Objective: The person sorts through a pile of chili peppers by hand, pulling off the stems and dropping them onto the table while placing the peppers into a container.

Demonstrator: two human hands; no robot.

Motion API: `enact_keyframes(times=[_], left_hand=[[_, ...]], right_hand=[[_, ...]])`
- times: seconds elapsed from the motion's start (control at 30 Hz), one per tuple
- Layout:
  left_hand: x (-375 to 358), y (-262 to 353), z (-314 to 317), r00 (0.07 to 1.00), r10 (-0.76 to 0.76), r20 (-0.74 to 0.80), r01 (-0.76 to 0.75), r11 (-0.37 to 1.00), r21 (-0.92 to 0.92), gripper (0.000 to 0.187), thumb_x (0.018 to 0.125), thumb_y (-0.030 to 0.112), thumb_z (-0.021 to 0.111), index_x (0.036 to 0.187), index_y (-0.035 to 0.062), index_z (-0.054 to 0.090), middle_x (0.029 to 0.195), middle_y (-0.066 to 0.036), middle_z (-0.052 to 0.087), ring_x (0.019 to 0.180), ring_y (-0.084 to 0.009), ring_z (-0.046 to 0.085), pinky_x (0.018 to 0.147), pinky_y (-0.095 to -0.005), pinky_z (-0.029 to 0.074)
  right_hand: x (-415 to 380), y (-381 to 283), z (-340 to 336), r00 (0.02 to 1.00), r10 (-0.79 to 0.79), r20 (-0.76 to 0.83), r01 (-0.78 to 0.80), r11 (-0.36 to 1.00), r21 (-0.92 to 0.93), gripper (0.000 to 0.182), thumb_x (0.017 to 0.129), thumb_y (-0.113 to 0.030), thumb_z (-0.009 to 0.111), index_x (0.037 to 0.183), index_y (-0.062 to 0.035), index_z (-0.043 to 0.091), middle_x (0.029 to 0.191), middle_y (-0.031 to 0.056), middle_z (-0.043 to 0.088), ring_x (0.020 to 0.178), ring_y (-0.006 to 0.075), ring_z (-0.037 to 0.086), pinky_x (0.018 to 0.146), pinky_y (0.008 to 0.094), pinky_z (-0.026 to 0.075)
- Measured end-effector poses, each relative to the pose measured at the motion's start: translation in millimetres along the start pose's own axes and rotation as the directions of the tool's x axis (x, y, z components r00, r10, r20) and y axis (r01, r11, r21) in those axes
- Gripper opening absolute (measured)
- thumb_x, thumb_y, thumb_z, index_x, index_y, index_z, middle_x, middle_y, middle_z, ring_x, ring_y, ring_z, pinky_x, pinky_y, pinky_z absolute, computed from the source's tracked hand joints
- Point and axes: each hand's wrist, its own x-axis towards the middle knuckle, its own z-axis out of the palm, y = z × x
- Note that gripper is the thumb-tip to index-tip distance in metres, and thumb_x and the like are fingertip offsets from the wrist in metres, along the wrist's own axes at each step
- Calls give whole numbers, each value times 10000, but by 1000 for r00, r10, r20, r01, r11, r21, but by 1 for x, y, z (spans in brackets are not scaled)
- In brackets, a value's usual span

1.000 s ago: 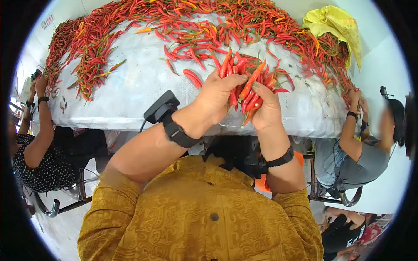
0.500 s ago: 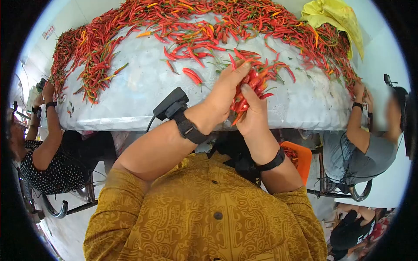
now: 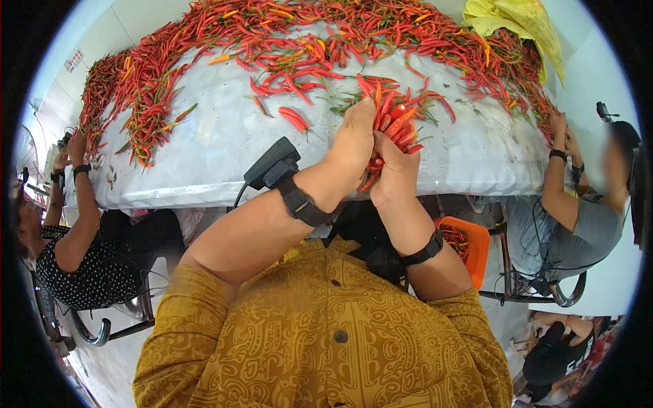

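Note:
Between my two hands is a thick bunch of red chili peppers (image 3: 396,126), their tips and stems pointing various ways. My right hand (image 3: 396,170) is wrapped round the lower part of the bunch, its thumb across the front. On the other side my left hand (image 3: 354,139) is closed against the same bunch; most of its fingers are hidden behind the chilies. Just beyond the hands, loose chilies (image 3: 435,97) lie on the pale covered table (image 3: 224,143). Two red chilies (image 3: 294,119) rest on the cover to the left.
A long heap of chilies (image 3: 286,34) runs along the table's far side. At the back right lies a yellow bag (image 3: 520,24). An orange container (image 3: 481,248) holding chilies stands below the table edge. A person (image 3: 68,265) works at left, another (image 3: 578,217) at right.
Both hands stay closed round the bunch. The chilies have shifted in the grip, with more of them showing above my right thumb. The camera view has moved slightly.

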Motion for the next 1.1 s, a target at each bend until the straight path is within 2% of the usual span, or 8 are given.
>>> enact_keyframes(times=[0.27,0.37,0.43,0.53,0.8,0.9,0.97,1.1], left_hand=[[-12,9,12,996,1,88,17,978,-206,340,920,104,338,1237,-6,394,1066,-125,556,916,-191,562,804,-308,469],[-19,9,17,999,-19,-39,15,994,-108,384,910,139,403,1267,1,380,1189,-113,493,1062,-204,494,919,-323,395],[-21,10,18,1000,-5,-30,3,997,-77,389,911,144,402,1273,0,378,1193,-110,490,1080,-198,477,932,-324,380],[-19,9,18,1000,-4,-28,3,998,-61,393,913,149,397,1276,-1,381,1192,-107,489,1104,-188,450,954,-327,356],[-5,-13,22,993,95,71,-83,984,-156,384,909,128,383,1268,-7,371,1137,-112,512,1016,-185,507,896,-313,406],[-11,-8,26,999,-3,51,7,996,-90,373,902,97,387,1262,-2,370,1092,-122,533,946,-173,542,841,-294,440],[0,-18,21,992,125,22,-127,979,160,376,895,75,398,1264,9,374,1058,-130,550,918,-158,551,818,-284,450],[4,-18,22,991,134,18,-134,956,259,378,891,71,412,1264,19,376,1035,-120,557,907,-151,549,807,-276,448]], right_hand=[[4,-7,-14,997,14,74,-20,996,82,342,735,52,594,1058,-32,517,930,54,599,816,157,600,720,291,498],[9,-3,-29,995,61,76,-68,993,95,304,785,-49,563,1084,-31,509,981,79,592,879,198,597,775,335,499],[10,-5,-39,968,197,159,-231,942,242,318,797,-96,562,1103,-33,503,1007,101,588,912,213,590,797,345,494],[6,-15,-42,945,202,257,-280,907,316,306,812,-119,550,1101,-28,508,1028,113,589,936,227,586,820,359,487],[6,-12,-45,980,170,99,-193,927,323,294,858,-173,497,1111,-23,511,1070,119,583,977,239,573,863,372,463],[5,-14,-43,978,192,85,-210,922,325,307,873,-199,482,1128,-30,508,1086,121,577,997,234,564,880,373,451],[6,-14,-40,978,184,99,-208,909,360,318,875,-210,484,1137,-31,505,1103,116,570,1019,231,552,888,374,445],[5,-16,-39,983,175,52,-182,925,332,327,875,-219,487,1145,-36,503,1119,111,563,1032,234,546,891,376,444]])
